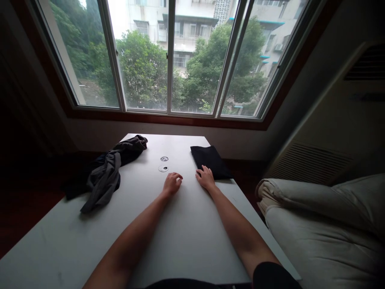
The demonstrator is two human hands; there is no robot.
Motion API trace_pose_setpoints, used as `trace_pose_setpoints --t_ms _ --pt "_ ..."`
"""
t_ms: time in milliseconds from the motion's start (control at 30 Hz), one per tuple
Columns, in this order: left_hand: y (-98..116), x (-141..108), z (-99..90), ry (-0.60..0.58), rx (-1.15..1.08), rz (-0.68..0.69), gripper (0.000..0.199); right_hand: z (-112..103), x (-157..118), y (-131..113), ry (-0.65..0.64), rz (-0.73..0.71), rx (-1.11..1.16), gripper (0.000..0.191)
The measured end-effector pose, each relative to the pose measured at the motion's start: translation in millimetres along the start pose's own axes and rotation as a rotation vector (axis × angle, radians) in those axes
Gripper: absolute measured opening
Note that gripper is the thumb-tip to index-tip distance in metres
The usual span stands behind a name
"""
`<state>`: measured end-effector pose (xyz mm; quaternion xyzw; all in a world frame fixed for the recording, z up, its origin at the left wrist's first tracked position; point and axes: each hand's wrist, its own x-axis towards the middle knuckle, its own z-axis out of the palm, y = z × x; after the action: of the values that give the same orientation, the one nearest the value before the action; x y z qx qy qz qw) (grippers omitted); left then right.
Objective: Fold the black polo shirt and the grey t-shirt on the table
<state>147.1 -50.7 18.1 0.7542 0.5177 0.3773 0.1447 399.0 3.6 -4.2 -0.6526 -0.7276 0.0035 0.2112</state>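
A flat, dark folded cloth point(212, 160), perhaps a garment, lies at the right edge of the white table point(186, 224). My right hand point(205, 177) rests at its near left corner, fingers spread and touching the cloth. To the left, my left hand point(172, 183) is on or just over the bare tabletop, its fingers loosely curved and apart, holding nothing. Along the table's left side lies a crumpled heap of grey and black clothing point(106, 172), partly hanging over the edge.
Two round grommets point(163, 169) are set in the tabletop beyond my left hand. A pale padded sofa point(319, 224) stands close on the right. A wide window point(168, 60) is behind the table's far end, and a large vented appliance point(333, 112) stands at right.
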Motion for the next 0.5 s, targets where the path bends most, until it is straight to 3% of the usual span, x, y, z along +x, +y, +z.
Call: trace_pose_setpoints --t_ms 67,167,233,300,367,433,500 --pt "-14 8 -21.3 0.076 0.026 -0.059 0.019 2 1 1 0.021 -0.016 0.022 0.030" --pt "-48 10 -77.6 0.223 0.088 -0.179 0.024 2 2 0 0.047 -0.033 0.065 0.027" --pt "-78 -2 -125.2 0.367 0.161 -0.292 0.028 2 2 -1 0.054 -0.049 0.090 0.026" --pt "-107 -22 -169.6 0.622 0.371 -0.416 0.024 2 2 -4 0.052 -0.072 0.102 0.024" --pt "-131 -45 -201.5 0.766 0.532 -0.513 0.035 3 1 -7 0.045 -0.099 0.105 0.023" --pt "-148 -63 -217.4 0.741 0.586 -0.604 0.051 2 -1 -12 0.048 -0.124 0.112 0.023" --pt "-154 -71 -220.3 0.654 0.606 -0.666 0.050 1 -4 -18 0.057 -0.141 0.129 0.022"
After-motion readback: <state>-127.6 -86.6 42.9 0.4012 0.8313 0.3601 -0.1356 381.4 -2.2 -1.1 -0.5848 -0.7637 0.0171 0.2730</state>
